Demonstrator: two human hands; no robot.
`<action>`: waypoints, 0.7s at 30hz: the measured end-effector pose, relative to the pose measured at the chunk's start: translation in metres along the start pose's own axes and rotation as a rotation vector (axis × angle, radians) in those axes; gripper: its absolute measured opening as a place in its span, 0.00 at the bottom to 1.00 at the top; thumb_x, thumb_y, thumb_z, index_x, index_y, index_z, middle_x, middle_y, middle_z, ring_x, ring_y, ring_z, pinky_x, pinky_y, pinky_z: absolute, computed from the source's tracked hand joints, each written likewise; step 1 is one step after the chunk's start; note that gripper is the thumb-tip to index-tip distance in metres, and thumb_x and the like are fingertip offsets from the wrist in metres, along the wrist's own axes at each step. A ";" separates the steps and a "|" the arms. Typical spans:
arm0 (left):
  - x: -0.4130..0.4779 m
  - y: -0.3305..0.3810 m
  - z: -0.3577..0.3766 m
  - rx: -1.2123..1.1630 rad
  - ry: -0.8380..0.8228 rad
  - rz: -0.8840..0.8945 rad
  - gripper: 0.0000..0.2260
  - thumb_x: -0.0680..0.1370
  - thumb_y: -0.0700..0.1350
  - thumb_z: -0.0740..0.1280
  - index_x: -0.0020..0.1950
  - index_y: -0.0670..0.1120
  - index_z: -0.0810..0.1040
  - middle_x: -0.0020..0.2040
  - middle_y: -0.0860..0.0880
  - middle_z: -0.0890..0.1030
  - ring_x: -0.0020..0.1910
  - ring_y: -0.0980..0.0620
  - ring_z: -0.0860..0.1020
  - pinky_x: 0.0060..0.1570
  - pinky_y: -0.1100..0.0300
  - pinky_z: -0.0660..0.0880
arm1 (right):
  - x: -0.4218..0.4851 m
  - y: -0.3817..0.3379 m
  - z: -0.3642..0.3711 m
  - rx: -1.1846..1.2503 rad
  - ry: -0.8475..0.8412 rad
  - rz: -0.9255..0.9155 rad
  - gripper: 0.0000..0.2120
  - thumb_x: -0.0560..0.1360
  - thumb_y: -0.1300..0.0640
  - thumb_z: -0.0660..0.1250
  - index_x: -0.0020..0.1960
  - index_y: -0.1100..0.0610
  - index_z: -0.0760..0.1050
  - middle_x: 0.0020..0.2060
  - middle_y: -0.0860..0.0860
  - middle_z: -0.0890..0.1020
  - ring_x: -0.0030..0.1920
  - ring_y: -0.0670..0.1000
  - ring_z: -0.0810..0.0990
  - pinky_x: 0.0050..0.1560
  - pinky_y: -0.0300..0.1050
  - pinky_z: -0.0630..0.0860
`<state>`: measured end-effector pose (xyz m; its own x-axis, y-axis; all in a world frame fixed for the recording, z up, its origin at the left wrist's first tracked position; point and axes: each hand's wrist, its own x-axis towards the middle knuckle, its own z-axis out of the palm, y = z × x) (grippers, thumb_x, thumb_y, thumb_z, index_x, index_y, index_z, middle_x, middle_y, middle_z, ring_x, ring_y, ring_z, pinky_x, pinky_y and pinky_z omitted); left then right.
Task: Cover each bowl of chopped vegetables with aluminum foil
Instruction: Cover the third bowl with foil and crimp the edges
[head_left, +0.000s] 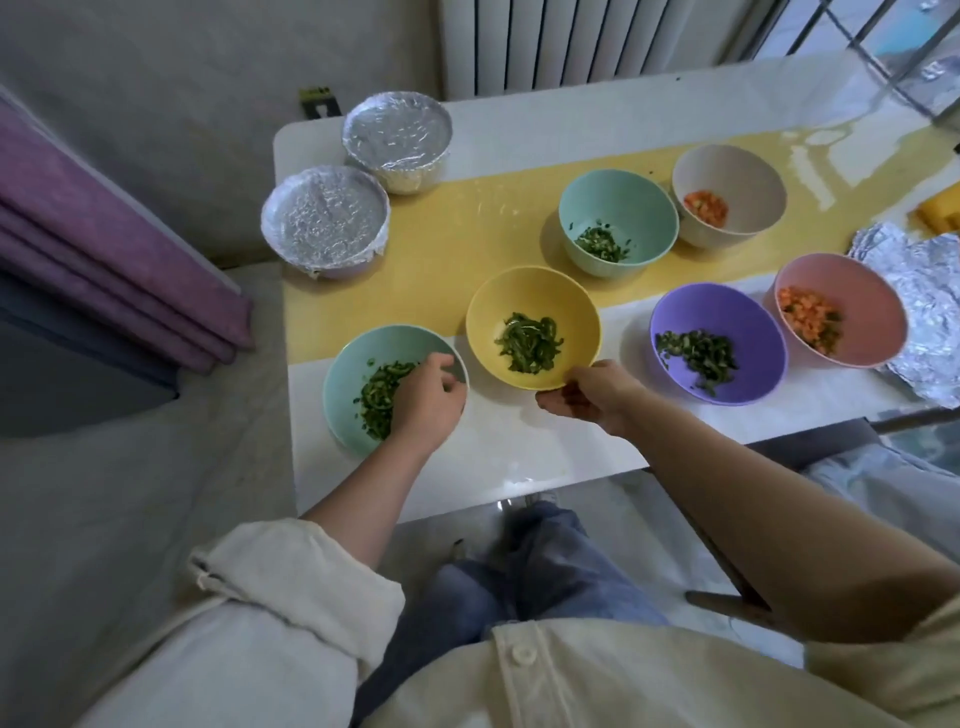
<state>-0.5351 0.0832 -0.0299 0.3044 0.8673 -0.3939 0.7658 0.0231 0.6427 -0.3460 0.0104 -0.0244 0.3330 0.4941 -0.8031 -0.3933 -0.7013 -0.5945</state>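
Gripping the yellow bowl (519, 304) by its near rim, the right hand (592, 397) sat nearer the foil (930, 291), which lay far right on the table (519, 460) beyond the pink bowl (875, 312), while the left hand (426, 400) curled at the near teal bowl (350, 364), grip unclear.

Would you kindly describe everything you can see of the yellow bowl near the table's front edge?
The yellow bowl is round, deep and smooth, plastic-looking with a matte finish. It stands upright and uncovered, holding a small heap of chopped green strips at its bottom. It sits on the white table, its far side over the yellow strip. The right hand grips its near rim, fingers curled beneath. No other bowl touches it.
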 end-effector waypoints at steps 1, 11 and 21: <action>0.001 -0.002 -0.002 -0.016 -0.005 0.002 0.14 0.81 0.41 0.61 0.66 0.44 0.73 0.54 0.48 0.81 0.42 0.52 0.77 0.41 0.59 0.72 | 0.002 -0.005 0.005 0.020 -0.007 -0.001 0.13 0.77 0.72 0.53 0.57 0.70 0.73 0.39 0.63 0.81 0.36 0.56 0.83 0.38 0.44 0.83; 0.021 -0.033 -0.054 0.066 0.578 -0.055 0.11 0.75 0.37 0.64 0.52 0.47 0.82 0.53 0.44 0.78 0.54 0.43 0.75 0.52 0.53 0.70 | 0.037 -0.062 0.060 -0.082 -0.120 0.009 0.11 0.80 0.69 0.52 0.52 0.64 0.73 0.41 0.61 0.80 0.35 0.51 0.79 0.39 0.42 0.81; 0.023 -0.067 -0.063 -0.053 0.227 -0.508 0.17 0.81 0.43 0.57 0.69 0.45 0.72 0.64 0.41 0.76 0.60 0.39 0.75 0.58 0.49 0.72 | 0.052 -0.084 0.104 -0.158 -0.176 0.019 0.11 0.82 0.64 0.53 0.59 0.66 0.72 0.40 0.59 0.81 0.36 0.51 0.80 0.35 0.41 0.80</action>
<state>-0.6149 0.1324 -0.0406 -0.2298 0.8257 -0.5152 0.7528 0.4863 0.4436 -0.3847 0.1489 -0.0201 0.1668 0.5524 -0.8167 -0.2542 -0.7762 -0.5770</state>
